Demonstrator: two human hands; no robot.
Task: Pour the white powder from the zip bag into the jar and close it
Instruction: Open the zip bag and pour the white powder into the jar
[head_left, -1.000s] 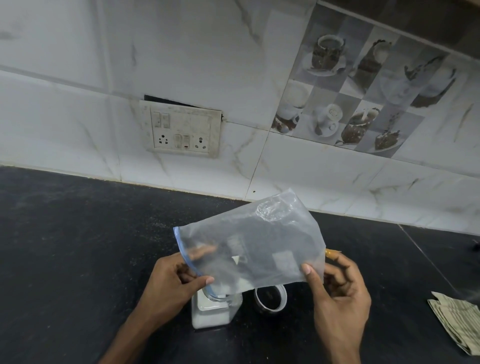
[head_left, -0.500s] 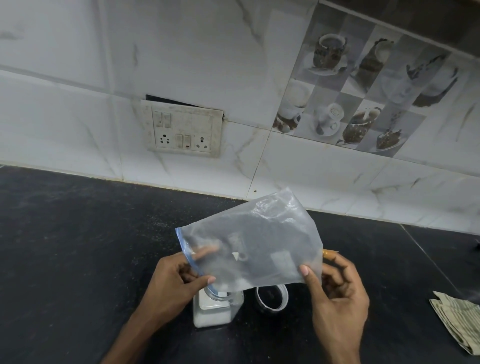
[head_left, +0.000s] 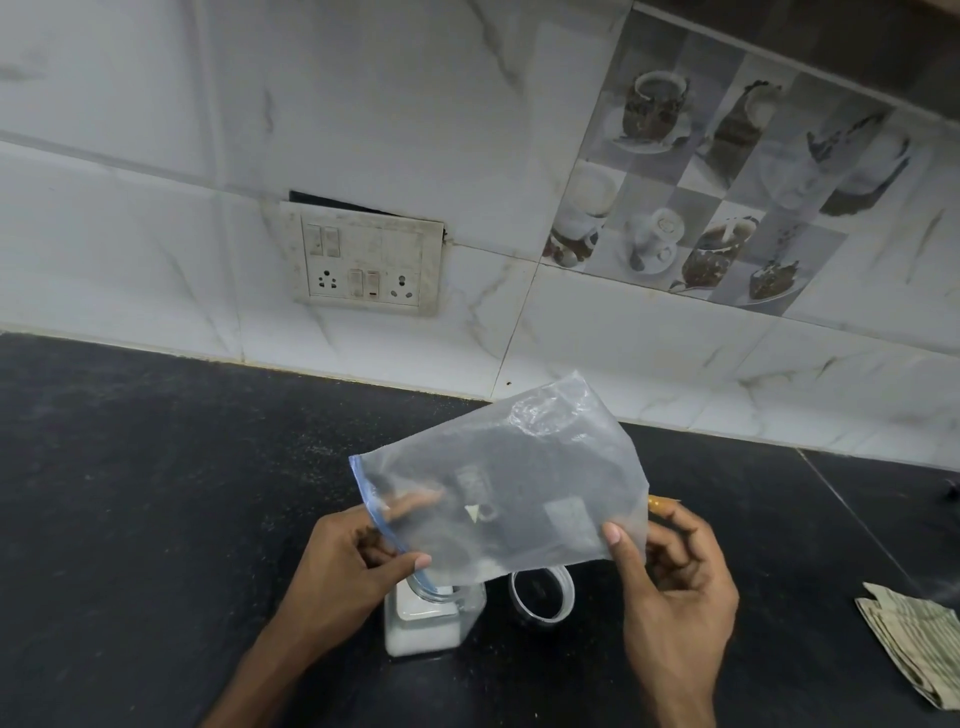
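A clear zip bag (head_left: 519, 483) with a blue zip strip hangs tilted above the counter, its mouth down over the jar. The bag looks almost empty, with a thin dusty film inside. My left hand (head_left: 348, 566) pinches the zip edge at the lower left. My right hand (head_left: 670, 577) pinches the bag's lower right corner. Under the mouth stands a square clear jar (head_left: 423, 621) holding white powder, its round opening uncovered. The jar's clear round lid (head_left: 542, 595) lies on the counter just right of the jar.
The black stone counter (head_left: 156, 519) runs to a white tiled wall with a switch and socket plate (head_left: 363, 262). A folded striped cloth (head_left: 914, 644) lies at the right edge. A small orange object (head_left: 662, 503) peeks out behind my right hand.
The bag and both hands have barely shifted, only a slight drift to the left over the jar. Jar and lid stay put.
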